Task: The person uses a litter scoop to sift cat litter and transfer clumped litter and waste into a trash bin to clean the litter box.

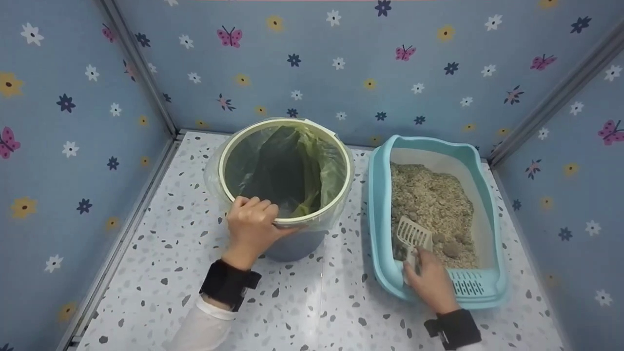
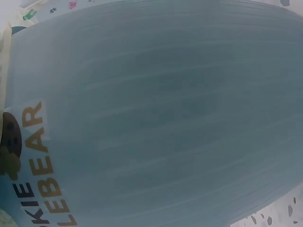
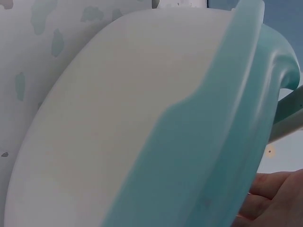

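Note:
My left hand [image 1: 251, 226] grips the near rim of a round trash bin [image 1: 222, 170], its fingers curled over the edge. A translucent yellow-green bag [image 1: 312, 170] lines the bin and folds over the rim. The bin's ribbed wall [image 2: 165, 118] fills the left wrist view. At the right, my right hand [image 1: 434, 282] holds a pale slotted litter scoop [image 1: 414, 233] by its handle. The scoop's head lies over the near left part of the litter [image 1: 434, 195], inside a turquoise litter box [image 1: 380, 219]. In the right wrist view, the box's outer side [image 3: 104, 118] partly hides the hand [image 3: 279, 203].
Darker clumps [image 1: 452, 249] lie in the litter near the box's perforated front ledge [image 1: 468, 285]. A speckled white floor [image 1: 321, 302] runs under both containers. Blue flowered panels [image 1: 331, 63] stand behind and on both sides.

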`<state>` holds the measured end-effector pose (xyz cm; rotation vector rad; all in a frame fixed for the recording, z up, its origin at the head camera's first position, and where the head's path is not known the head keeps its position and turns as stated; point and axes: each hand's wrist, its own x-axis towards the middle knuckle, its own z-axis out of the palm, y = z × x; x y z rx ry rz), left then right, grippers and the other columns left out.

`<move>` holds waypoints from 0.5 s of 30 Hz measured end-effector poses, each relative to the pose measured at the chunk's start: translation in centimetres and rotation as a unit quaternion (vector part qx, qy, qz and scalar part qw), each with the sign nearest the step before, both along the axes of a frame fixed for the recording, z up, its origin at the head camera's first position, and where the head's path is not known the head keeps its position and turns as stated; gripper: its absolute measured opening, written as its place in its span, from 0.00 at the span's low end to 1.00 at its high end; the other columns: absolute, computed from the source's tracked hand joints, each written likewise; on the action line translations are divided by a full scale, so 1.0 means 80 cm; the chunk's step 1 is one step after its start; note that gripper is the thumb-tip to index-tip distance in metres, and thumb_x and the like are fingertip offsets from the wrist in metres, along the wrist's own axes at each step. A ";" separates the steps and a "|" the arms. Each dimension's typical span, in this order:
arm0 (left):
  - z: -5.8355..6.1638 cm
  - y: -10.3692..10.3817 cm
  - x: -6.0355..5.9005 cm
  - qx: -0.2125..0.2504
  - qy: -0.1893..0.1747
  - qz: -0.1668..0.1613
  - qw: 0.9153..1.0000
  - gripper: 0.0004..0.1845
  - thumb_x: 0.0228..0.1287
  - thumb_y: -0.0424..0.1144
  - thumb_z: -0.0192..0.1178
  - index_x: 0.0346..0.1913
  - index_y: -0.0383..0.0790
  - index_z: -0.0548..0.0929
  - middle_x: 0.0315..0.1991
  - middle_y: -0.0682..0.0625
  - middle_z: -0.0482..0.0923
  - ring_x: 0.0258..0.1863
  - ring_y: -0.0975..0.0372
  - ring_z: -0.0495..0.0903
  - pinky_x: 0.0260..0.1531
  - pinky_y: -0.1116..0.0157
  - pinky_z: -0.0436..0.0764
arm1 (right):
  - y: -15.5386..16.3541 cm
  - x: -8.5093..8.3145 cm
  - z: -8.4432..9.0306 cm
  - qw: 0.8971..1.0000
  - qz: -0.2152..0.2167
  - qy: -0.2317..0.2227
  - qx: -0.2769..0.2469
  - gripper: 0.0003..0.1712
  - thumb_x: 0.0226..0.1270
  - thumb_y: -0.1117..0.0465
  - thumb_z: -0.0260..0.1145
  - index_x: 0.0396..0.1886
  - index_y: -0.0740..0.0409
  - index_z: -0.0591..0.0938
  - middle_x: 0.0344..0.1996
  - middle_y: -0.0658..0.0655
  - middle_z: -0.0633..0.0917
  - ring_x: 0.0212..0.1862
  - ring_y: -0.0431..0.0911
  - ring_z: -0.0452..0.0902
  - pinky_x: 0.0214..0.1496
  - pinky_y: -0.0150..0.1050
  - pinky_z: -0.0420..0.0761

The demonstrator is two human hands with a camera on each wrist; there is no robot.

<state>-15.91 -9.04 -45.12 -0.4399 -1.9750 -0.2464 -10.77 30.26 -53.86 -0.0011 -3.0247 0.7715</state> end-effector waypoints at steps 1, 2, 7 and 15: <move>0.000 0.001 0.001 0.000 -0.001 0.000 1.000 0.40 0.37 0.78 0.58 0.08 0.45 0.57 0.07 0.53 0.57 0.09 0.58 0.59 0.20 0.58 0.64 | 0.000 0.000 0.000 1.000 0.001 0.002 -0.001 0.35 0.66 0.50 0.60 0.63 0.72 0.67 0.54 0.72 0.76 0.56 0.65 0.72 0.57 0.59 0.70; 0.000 0.003 0.002 -0.001 -0.002 0.000 1.000 0.40 0.37 0.78 0.58 0.08 0.44 0.58 0.07 0.53 0.57 0.09 0.58 0.59 0.20 0.59 0.64 | 0.000 0.000 0.000 1.000 0.001 0.004 -0.003 0.35 0.66 0.51 0.60 0.63 0.72 0.67 0.53 0.72 0.76 0.55 0.65 0.72 0.57 0.59 0.70; -0.001 0.010 0.005 -0.001 -0.008 -0.001 1.000 0.40 0.37 0.78 0.58 0.08 0.44 0.59 0.07 0.53 0.58 0.10 0.59 0.60 0.22 0.59 0.66 | 0.000 0.001 0.001 1.000 0.002 0.003 -0.003 0.36 0.66 0.50 0.59 0.63 0.72 0.66 0.55 0.72 0.75 0.57 0.66 0.71 0.58 0.59 0.69; 0.002 0.025 0.017 0.005 -0.009 -0.011 1.000 0.40 0.37 0.77 0.59 0.08 0.44 0.58 0.07 0.53 0.58 0.10 0.59 0.60 0.20 0.59 0.64 | 0.000 0.002 0.000 1.000 0.006 0.003 -0.002 0.36 0.66 0.49 0.59 0.64 0.72 0.66 0.57 0.72 0.74 0.59 0.66 0.69 0.59 0.59 0.68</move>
